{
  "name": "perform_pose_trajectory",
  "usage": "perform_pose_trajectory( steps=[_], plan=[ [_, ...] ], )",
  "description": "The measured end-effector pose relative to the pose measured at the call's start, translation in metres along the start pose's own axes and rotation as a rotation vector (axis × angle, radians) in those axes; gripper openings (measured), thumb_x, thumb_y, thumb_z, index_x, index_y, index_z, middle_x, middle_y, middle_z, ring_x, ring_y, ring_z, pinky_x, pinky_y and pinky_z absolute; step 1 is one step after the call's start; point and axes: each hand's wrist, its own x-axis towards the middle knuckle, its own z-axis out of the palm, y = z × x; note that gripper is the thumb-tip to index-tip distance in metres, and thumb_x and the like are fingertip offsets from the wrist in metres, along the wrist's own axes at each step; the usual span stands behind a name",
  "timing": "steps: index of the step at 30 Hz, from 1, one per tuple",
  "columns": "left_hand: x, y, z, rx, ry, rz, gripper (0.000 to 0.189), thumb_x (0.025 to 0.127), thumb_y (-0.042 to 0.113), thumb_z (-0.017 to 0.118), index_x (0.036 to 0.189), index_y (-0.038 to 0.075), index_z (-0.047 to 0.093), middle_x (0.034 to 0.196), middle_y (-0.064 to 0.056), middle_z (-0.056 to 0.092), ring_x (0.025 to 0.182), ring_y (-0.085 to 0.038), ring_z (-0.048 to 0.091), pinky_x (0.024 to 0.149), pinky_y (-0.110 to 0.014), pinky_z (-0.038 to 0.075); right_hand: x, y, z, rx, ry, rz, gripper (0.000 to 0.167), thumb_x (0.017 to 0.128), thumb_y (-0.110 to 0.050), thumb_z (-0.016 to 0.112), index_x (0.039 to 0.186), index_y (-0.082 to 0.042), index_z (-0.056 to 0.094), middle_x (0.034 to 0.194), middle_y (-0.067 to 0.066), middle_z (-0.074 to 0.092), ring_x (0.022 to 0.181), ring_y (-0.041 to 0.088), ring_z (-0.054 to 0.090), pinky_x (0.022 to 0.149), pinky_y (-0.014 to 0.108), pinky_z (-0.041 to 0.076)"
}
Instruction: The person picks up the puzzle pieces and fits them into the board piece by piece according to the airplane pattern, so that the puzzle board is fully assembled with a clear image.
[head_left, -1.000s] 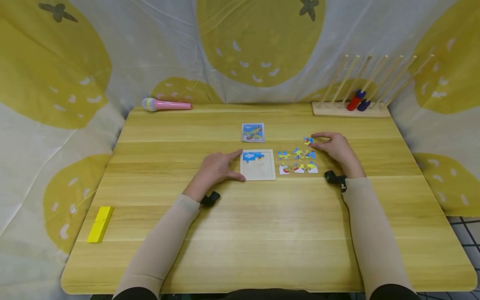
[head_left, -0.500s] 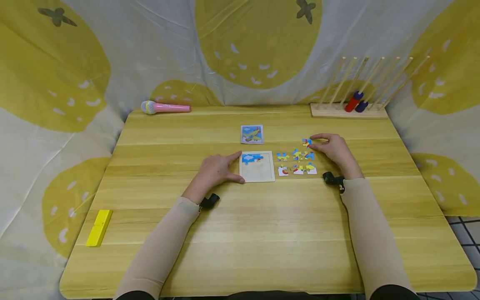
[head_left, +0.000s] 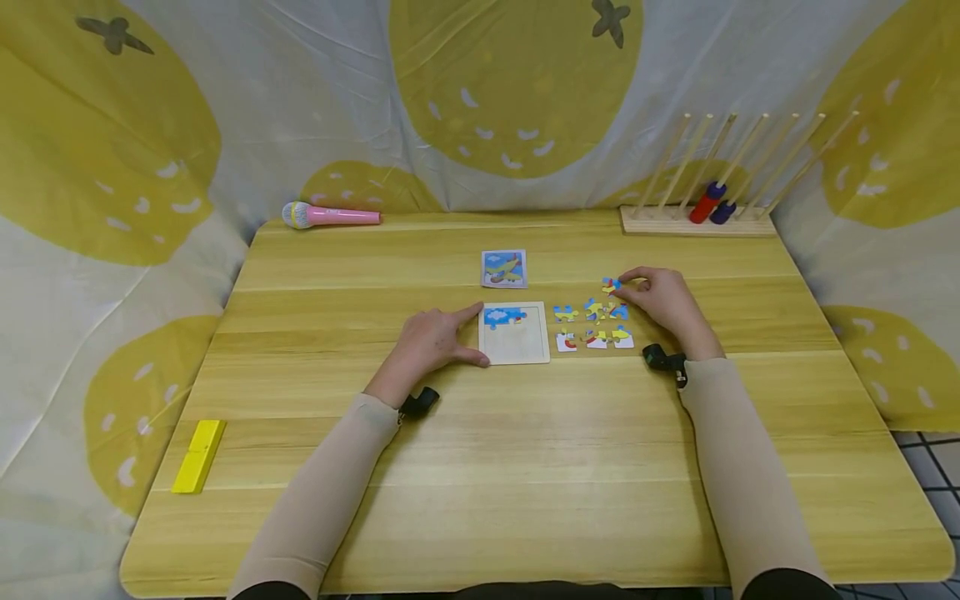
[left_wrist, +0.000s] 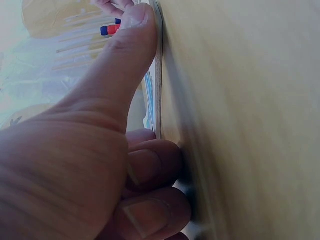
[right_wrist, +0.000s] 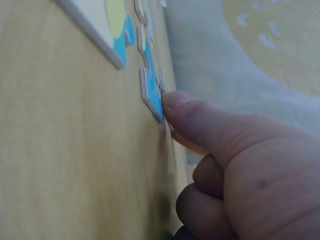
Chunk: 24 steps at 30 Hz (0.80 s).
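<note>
A square wooden puzzle tray (head_left: 517, 346) lies mid-table, with a joined strip of blue sky-and-cloud pieces (head_left: 501, 316) along its top left. My left hand (head_left: 431, 342) spans the tray's left side, index finger at the far corner and thumb at the near corner. In the left wrist view the thumb (left_wrist: 120, 65) lies straight along the tray's edge. To the right, my right hand (head_left: 663, 302) pinches a blue, yellow and red puzzle piece (head_left: 609, 286) between thumb and index finger. Below it lie several loose puzzle pieces (head_left: 566, 314) in two rough rows.
A picture card (head_left: 503, 269) showing an airplane lies behind the tray. At the back stand a pink toy microphone (head_left: 341, 216) on the left and a wooden peg rack (head_left: 697, 223) with red and blue beads on the right. Yellow blocks (head_left: 198, 457) lie at the left edge.
The right hand has shifted slightly left, and the piece in its fingers has turned a little. The left hand and the tray stay where they were.
</note>
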Motion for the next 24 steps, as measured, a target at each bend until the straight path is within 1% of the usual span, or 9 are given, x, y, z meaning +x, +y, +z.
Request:
perform_pose_trajectory(
  steps=[4, 7, 9, 12, 13, 16, 19, 20, 24],
  plan=[
    [0.0, -0.001, 0.0, 0.004, 0.004, 0.004, 0.109, 0.072, 0.077, 0.082, 0.163, 0.032, 0.044, 0.065, 0.003, 0.031, 0.062, -0.015, 0.026, 0.057, -0.032, 0.024, -0.001, -0.001, 0.002, 0.02, 0.034, -0.012, 0.043, 0.102, -0.039, 0.072, 0.128, -0.005, 0.073, 0.061, -0.003, 0.041, 0.056, 0.014, 0.034, 0.058, 0.032, 0.03],
    [0.0, -0.001, 0.0, 0.004, 0.003, 0.003, 0.109, 0.072, 0.078, 0.081, 0.163, 0.032, 0.044, 0.065, 0.003, 0.031, 0.062, -0.015, 0.026, 0.057, -0.032, 0.024, -0.002, -0.008, 0.005, 0.066, 0.04, -0.021, 0.041, 0.102, -0.038, 0.073, 0.127, -0.007, 0.073, 0.06, -0.004, 0.037, 0.054, 0.013, 0.03, 0.056, 0.031, 0.029],
    [0.001, -0.001, 0.001, 0.004, 0.001, 0.003, 0.108, 0.073, 0.078, 0.081, 0.163, 0.032, 0.044, 0.065, 0.003, 0.031, 0.062, -0.015, 0.026, 0.058, -0.032, 0.024, -0.002, -0.02, 0.009, 0.084, 0.024, -0.045, 0.04, 0.102, -0.039, 0.073, 0.127, -0.008, 0.073, 0.059, -0.005, 0.035, 0.053, 0.013, 0.028, 0.056, 0.031, 0.029],
    [0.001, -0.002, 0.001, 0.002, 0.001, 0.003, 0.108, 0.073, 0.078, 0.081, 0.163, 0.031, 0.044, 0.064, 0.003, 0.032, 0.062, -0.016, 0.027, 0.058, -0.032, 0.024, -0.005, -0.043, 0.023, 0.078, -0.016, -0.098, 0.037, 0.102, -0.037, 0.073, 0.126, -0.009, 0.074, 0.059, -0.005, 0.034, 0.052, 0.012, 0.028, 0.056, 0.033, 0.031],
    [0.001, -0.002, 0.001, 0.003, 0.0, 0.003, 0.108, 0.073, 0.078, 0.081, 0.163, 0.031, 0.044, 0.064, 0.003, 0.032, 0.061, -0.016, 0.027, 0.058, -0.032, 0.024, -0.006, -0.052, 0.029, 0.068, -0.034, -0.116, 0.037, 0.102, -0.037, 0.074, 0.126, -0.009, 0.074, 0.059, -0.005, 0.035, 0.052, 0.013, 0.028, 0.061, 0.034, 0.041],
    [0.002, -0.002, 0.001, 0.006, -0.006, -0.002, 0.108, 0.073, 0.079, 0.08, 0.163, 0.032, 0.044, 0.064, 0.003, 0.032, 0.062, -0.016, 0.027, 0.058, -0.032, 0.024, -0.011, -0.076, 0.047, 0.022, -0.086, -0.179, 0.035, 0.102, -0.036, 0.073, 0.125, -0.01, 0.074, 0.057, -0.005, 0.037, 0.05, 0.013, 0.03, 0.063, 0.039, 0.042],
    [0.002, -0.002, 0.0, 0.013, -0.012, -0.005, 0.108, 0.073, 0.079, 0.08, 0.164, 0.032, 0.043, 0.065, 0.003, 0.031, 0.062, -0.016, 0.026, 0.058, -0.032, 0.023, -0.013, -0.092, 0.06, -0.005, -0.124, -0.212, 0.034, 0.102, -0.036, 0.072, 0.125, -0.01, 0.075, 0.054, -0.005, 0.037, 0.046, 0.013, 0.031, 0.059, 0.036, 0.043],
    [0.002, -0.001, 0.0, 0.014, -0.012, -0.004, 0.108, 0.073, 0.079, 0.08, 0.163, 0.032, 0.043, 0.065, 0.003, 0.031, 0.062, -0.015, 0.026, 0.058, -0.032, 0.023, -0.013, -0.095, 0.063, -0.008, -0.131, -0.218, 0.034, 0.102, -0.035, 0.073, 0.124, -0.009, 0.075, 0.054, -0.006, 0.036, 0.045, 0.013, 0.031, 0.053, 0.034, 0.032],
    [0.001, -0.002, 0.0, 0.013, -0.009, 0.0, 0.107, 0.074, 0.079, 0.08, 0.163, 0.032, 0.044, 0.065, 0.003, 0.031, 0.062, -0.015, 0.026, 0.057, -0.032, 0.023, -0.013, -0.1, 0.073, -0.015, -0.146, -0.22, 0.033, 0.102, -0.034, 0.074, 0.123, -0.009, 0.075, 0.053, -0.005, 0.036, 0.044, 0.012, 0.029, 0.05, 0.027, 0.029]
  ],
)
